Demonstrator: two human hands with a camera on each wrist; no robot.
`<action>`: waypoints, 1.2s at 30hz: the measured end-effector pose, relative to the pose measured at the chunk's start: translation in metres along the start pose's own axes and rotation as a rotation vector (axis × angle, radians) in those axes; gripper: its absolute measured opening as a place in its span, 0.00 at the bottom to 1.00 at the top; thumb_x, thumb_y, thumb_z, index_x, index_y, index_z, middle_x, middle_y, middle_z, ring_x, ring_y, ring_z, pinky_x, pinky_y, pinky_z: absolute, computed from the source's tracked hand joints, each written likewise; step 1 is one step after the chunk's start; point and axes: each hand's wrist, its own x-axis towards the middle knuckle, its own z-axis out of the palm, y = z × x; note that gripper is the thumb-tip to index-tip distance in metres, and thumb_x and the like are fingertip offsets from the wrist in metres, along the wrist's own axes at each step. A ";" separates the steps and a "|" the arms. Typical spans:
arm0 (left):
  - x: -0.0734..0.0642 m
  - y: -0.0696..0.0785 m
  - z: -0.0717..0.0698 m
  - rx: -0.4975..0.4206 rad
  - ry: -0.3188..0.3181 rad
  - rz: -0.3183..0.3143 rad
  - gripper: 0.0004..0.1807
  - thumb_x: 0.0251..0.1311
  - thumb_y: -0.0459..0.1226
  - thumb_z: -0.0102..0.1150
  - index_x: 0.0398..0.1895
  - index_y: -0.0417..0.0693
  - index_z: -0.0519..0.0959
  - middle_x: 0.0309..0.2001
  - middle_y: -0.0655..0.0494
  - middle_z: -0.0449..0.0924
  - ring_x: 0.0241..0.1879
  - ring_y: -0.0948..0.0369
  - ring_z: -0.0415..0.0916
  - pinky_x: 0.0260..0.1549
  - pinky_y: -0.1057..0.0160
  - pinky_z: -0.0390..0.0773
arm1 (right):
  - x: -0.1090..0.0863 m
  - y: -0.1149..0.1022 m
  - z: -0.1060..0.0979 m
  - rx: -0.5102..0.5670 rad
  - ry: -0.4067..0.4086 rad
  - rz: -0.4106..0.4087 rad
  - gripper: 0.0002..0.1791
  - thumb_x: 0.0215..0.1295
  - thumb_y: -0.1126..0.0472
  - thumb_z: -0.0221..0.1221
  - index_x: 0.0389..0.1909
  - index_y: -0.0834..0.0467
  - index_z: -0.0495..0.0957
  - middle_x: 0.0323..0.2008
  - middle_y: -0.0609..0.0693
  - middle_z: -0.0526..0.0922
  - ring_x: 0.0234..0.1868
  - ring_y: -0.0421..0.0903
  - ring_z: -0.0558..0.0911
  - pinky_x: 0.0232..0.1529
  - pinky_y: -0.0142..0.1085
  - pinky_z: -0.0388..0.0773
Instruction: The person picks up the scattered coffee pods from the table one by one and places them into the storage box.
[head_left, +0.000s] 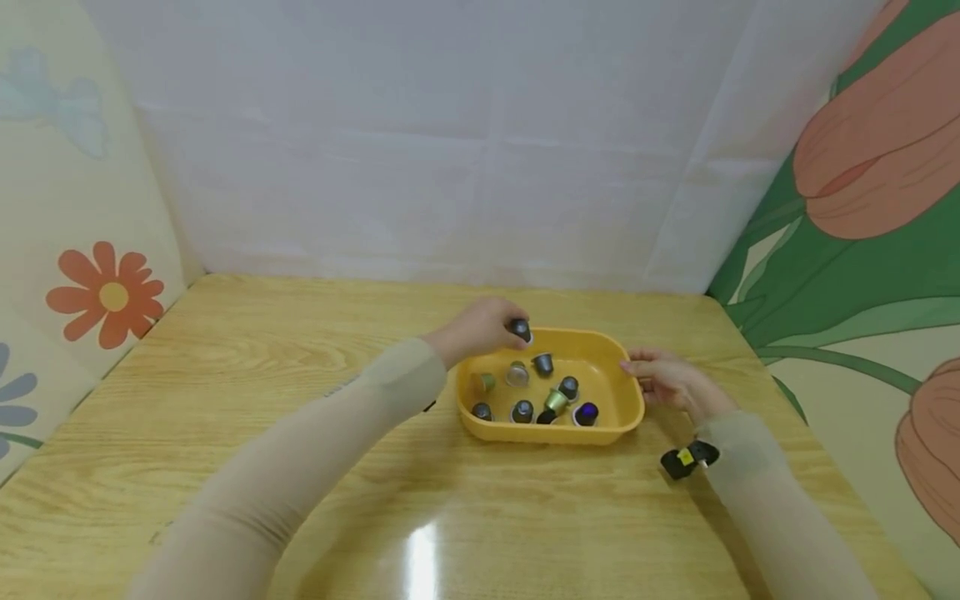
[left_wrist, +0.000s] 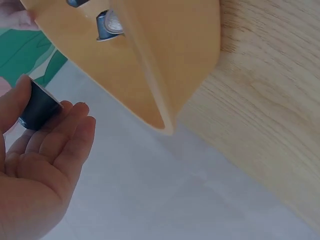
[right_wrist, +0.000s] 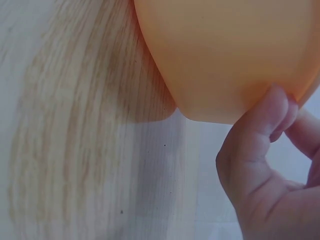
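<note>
My left hand (head_left: 480, 327) pinches a dark coffee capsule (head_left: 519, 329) between thumb and fingers, above the far left rim of a yellow plastic basin (head_left: 480, 431). The left wrist view shows the same capsule (left_wrist: 39, 107) tilted, its pale lid edge turned up. Inside the basin lie several coffee capsules: a dark grey one (head_left: 543, 364), a blue one (head_left: 586, 414), a green-gold one (head_left: 556, 401) and a silver-lidded one (head_left: 517, 374) among them. At the basin's right end my right hand (head_left: 667, 382) grips the rim, thumb (right_wrist: 267, 112) against the wall.
The basin stands on a wood-patterned table (head_left: 247, 358). A white sheet (head_left: 450, 150) hangs behind, with flower-printed panels on the left and right (head_left: 885, 250). A black wrist device (head_left: 688, 458) sits on the right wrist.
</note>
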 end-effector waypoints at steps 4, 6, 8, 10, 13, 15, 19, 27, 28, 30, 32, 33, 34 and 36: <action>0.000 0.003 0.004 -0.045 -0.010 0.017 0.24 0.61 0.36 0.65 0.60 0.37 0.76 0.52 0.46 0.80 0.50 0.54 0.76 0.53 0.58 0.75 | 0.000 0.000 0.000 0.002 0.008 0.008 0.10 0.74 0.62 0.51 0.51 0.61 0.67 0.33 0.47 0.78 0.31 0.40 0.78 0.32 0.32 0.80; -0.001 0.004 0.005 -0.047 -0.015 0.022 0.24 0.61 0.35 0.65 0.59 0.36 0.75 0.52 0.45 0.80 0.50 0.53 0.76 0.53 0.58 0.75 | 0.001 0.001 0.000 0.004 0.008 0.009 0.10 0.73 0.62 0.52 0.50 0.60 0.68 0.33 0.47 0.78 0.32 0.40 0.79 0.33 0.32 0.81; -0.001 0.006 0.007 -0.051 -0.019 0.019 0.24 0.62 0.36 0.64 0.60 0.36 0.75 0.54 0.45 0.79 0.52 0.53 0.76 0.54 0.57 0.74 | 0.001 0.001 0.000 0.005 0.009 0.009 0.09 0.73 0.62 0.53 0.50 0.60 0.68 0.33 0.47 0.78 0.32 0.40 0.79 0.33 0.33 0.81; 0.000 0.008 0.007 -0.050 -0.020 0.010 0.25 0.63 0.37 0.64 0.62 0.38 0.74 0.57 0.46 0.77 0.54 0.53 0.74 0.56 0.57 0.73 | 0.001 0.001 0.000 0.004 0.009 0.008 0.10 0.73 0.62 0.53 0.50 0.59 0.68 0.33 0.47 0.78 0.32 0.40 0.78 0.33 0.33 0.81; 0.003 0.012 0.008 -0.054 -0.024 0.002 0.26 0.63 0.38 0.64 0.64 0.39 0.73 0.60 0.46 0.75 0.57 0.53 0.73 0.57 0.57 0.73 | 0.001 0.001 0.000 0.002 0.008 0.008 0.10 0.73 0.61 0.53 0.50 0.60 0.68 0.33 0.47 0.78 0.32 0.40 0.78 0.32 0.32 0.81; 0.005 0.015 0.009 -0.051 -0.025 -0.001 0.27 0.63 0.38 0.64 0.64 0.40 0.72 0.60 0.47 0.75 0.58 0.53 0.72 0.58 0.57 0.72 | 0.001 0.001 0.000 0.002 0.007 0.007 0.10 0.73 0.61 0.53 0.50 0.60 0.68 0.33 0.47 0.78 0.32 0.40 0.78 0.32 0.32 0.81; 0.008 0.020 0.011 -0.036 -0.026 0.011 0.27 0.62 0.38 0.64 0.64 0.40 0.72 0.60 0.47 0.75 0.59 0.53 0.72 0.59 0.57 0.70 | 0.001 0.001 0.000 0.006 0.003 0.004 0.10 0.73 0.61 0.53 0.50 0.60 0.68 0.33 0.47 0.78 0.31 0.40 0.78 0.32 0.32 0.80; 0.014 0.024 0.019 0.000 -0.016 0.050 0.26 0.62 0.37 0.65 0.63 0.40 0.74 0.59 0.48 0.76 0.58 0.53 0.73 0.59 0.58 0.71 | 0.000 0.000 0.001 0.012 0.004 0.007 0.10 0.73 0.62 0.52 0.50 0.60 0.68 0.32 0.47 0.78 0.31 0.40 0.77 0.32 0.32 0.80; 0.014 0.025 0.019 0.003 -0.018 0.048 0.26 0.62 0.37 0.65 0.63 0.40 0.73 0.59 0.48 0.76 0.58 0.53 0.73 0.60 0.57 0.70 | 0.000 -0.001 0.001 0.011 0.003 0.007 0.11 0.73 0.62 0.52 0.51 0.61 0.67 0.32 0.47 0.78 0.31 0.40 0.77 0.32 0.32 0.80; 0.015 0.026 0.020 0.001 -0.021 0.045 0.26 0.62 0.37 0.65 0.63 0.40 0.73 0.60 0.48 0.76 0.58 0.53 0.72 0.60 0.57 0.70 | 0.000 -0.001 0.001 0.010 0.004 0.009 0.12 0.73 0.62 0.52 0.52 0.61 0.67 0.33 0.47 0.78 0.31 0.40 0.78 0.32 0.32 0.80; 0.016 0.027 0.020 0.003 -0.026 0.044 0.26 0.62 0.37 0.64 0.63 0.40 0.73 0.60 0.48 0.76 0.58 0.54 0.72 0.60 0.57 0.70 | 0.000 -0.001 0.001 0.009 0.006 0.010 0.12 0.73 0.62 0.52 0.53 0.62 0.66 0.33 0.47 0.78 0.31 0.40 0.78 0.32 0.32 0.80; 0.017 0.027 0.020 0.007 -0.028 0.047 0.26 0.62 0.37 0.64 0.63 0.40 0.73 0.60 0.48 0.76 0.58 0.54 0.72 0.60 0.58 0.70 | 0.000 -0.001 0.002 0.011 0.008 0.010 0.12 0.73 0.62 0.52 0.52 0.62 0.66 0.33 0.47 0.78 0.31 0.40 0.78 0.32 0.32 0.80; 0.017 0.028 0.019 0.011 -0.031 0.048 0.26 0.63 0.38 0.64 0.63 0.40 0.73 0.60 0.48 0.76 0.58 0.54 0.73 0.60 0.58 0.70 | 0.000 -0.001 0.002 0.011 0.009 0.010 0.12 0.73 0.62 0.52 0.52 0.62 0.66 0.32 0.47 0.78 0.31 0.40 0.78 0.32 0.32 0.80; 0.017 0.029 0.019 0.016 -0.037 0.048 0.26 0.63 0.38 0.64 0.64 0.41 0.73 0.59 0.48 0.76 0.57 0.54 0.73 0.59 0.58 0.71 | 0.000 -0.001 0.002 0.013 0.013 0.011 0.12 0.73 0.62 0.52 0.52 0.62 0.66 0.32 0.46 0.78 0.31 0.40 0.78 0.32 0.32 0.80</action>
